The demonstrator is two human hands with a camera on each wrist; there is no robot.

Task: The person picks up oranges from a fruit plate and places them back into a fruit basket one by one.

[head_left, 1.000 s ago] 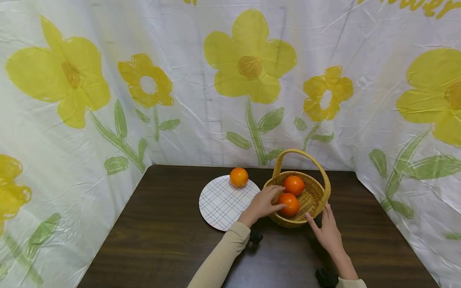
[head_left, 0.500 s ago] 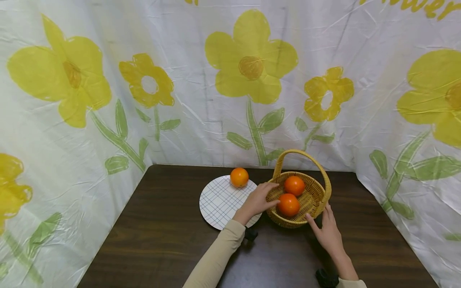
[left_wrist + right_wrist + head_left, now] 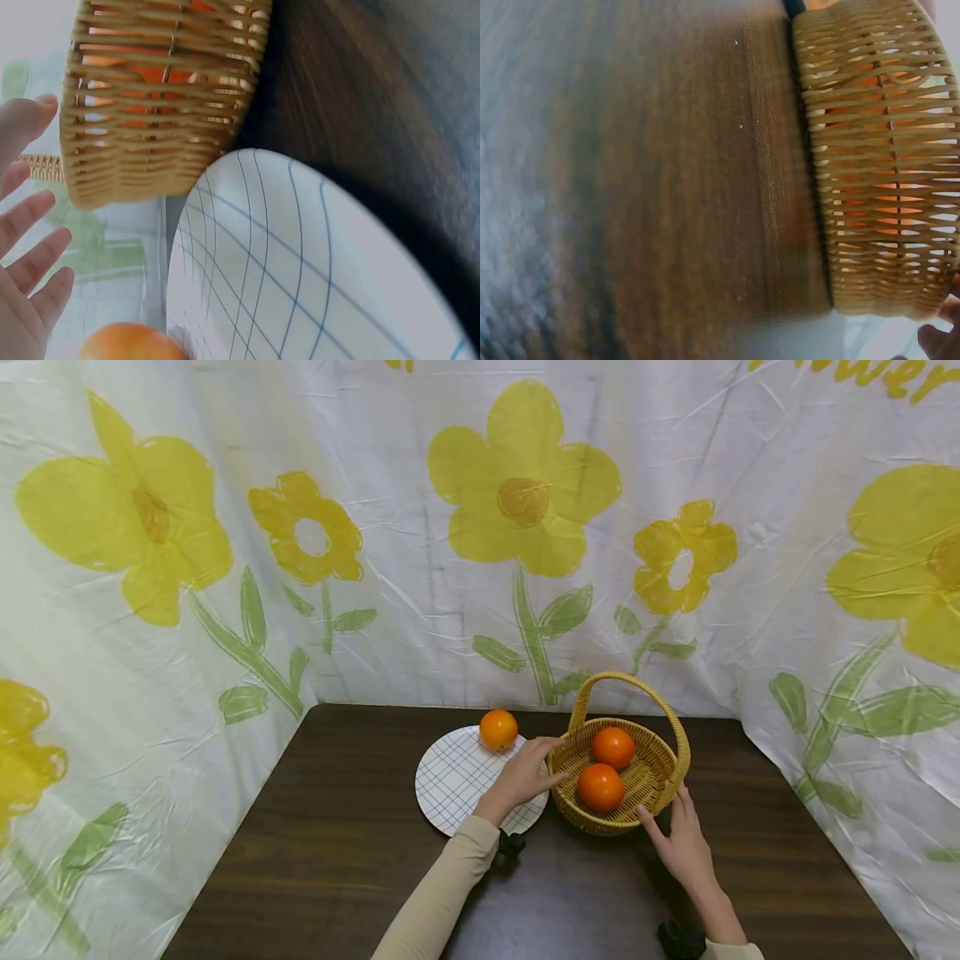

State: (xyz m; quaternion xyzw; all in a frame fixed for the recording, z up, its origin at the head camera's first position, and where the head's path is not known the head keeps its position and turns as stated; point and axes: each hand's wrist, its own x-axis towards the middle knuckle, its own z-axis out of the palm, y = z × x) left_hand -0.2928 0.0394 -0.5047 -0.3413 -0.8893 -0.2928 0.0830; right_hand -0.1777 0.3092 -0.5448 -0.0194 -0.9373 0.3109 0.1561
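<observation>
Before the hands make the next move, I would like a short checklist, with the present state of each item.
1. Basket upright on table: ok.
2. Near fruit and far fruit inside basket: ok.
3. Third fruit on plate: ok, near its far edge.
4. Left hand holding no fruit: ok.
5. Plate unobstructed in head view: not ok, left hand covers part.
6. Right hand holding basket firmly: cannot tell.

basket [image 3: 643,777]: rough woven wicker | orange fruits [image 3: 600,787]: smooth, glossy | plate [image 3: 457,785]: smooth | desk [image 3: 352,827]: wood-grained, faint sheen | backdrop [image 3: 397,635]: creased cloth
</observation>
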